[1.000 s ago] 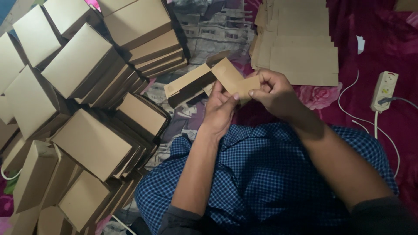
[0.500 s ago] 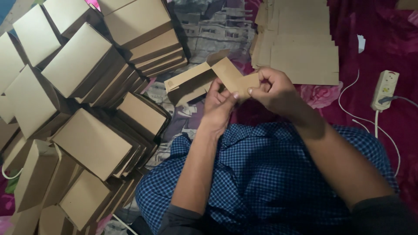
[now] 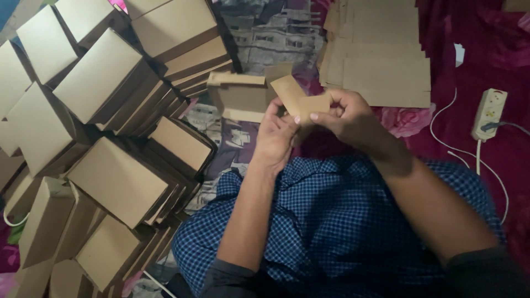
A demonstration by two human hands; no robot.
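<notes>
I hold a brown cardboard box (image 3: 243,96) out in front of me, above my lap in blue checked cloth (image 3: 337,221). My left hand (image 3: 274,135) grips the box's near end from below. My right hand (image 3: 342,116) pinches the box's end flap (image 3: 301,96), thumb and fingers closed on the folded card. The box lies sideways with its long side turned toward me and its far end pointing left.
Several folded brown boxes (image 3: 99,77) lie stacked and overlapping all along my left. A pile of flat cardboard blanks (image 3: 386,60) sits at the upper right on red floral cloth. A white power strip (image 3: 488,113) with its cable lies at the far right.
The box has turned in my hands, so its long closed side now faces me instead of the dark open side. Both hands stayed on the flap end.
</notes>
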